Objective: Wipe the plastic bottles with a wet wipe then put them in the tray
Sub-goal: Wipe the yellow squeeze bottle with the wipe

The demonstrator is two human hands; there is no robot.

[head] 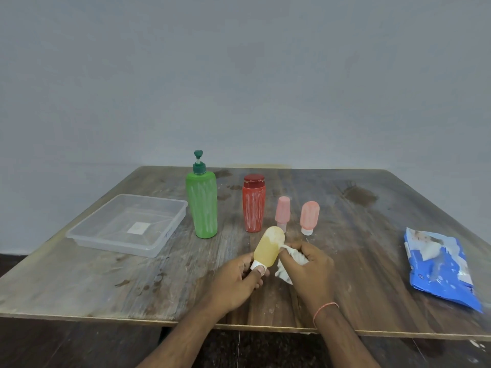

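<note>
Left hand [240,274] pinches yellow bottle's [268,248] cap, base tilted up-away; right hand [308,266] clutches wipe [285,272].

The counter [345,261] is showing worn, matt wood grain, stained darker near its far edge and scuffed pale along its near edge. Toward the left edge, the tray [170,208] is looking like clear, smooth plastic. The green pump bottle [202,205] and red bottle [253,208] are appearing as opaque plastic streaked with chalky white. The two pink tubes [282,211] [309,215] are looking matt and soft. The yellow tube [267,249] is showing translucent plastic. The wipe [289,264] is looking like crumpled white cloth. By the right edge, the blue packet [441,269] is gleaming as glossy, creased film.
</note>
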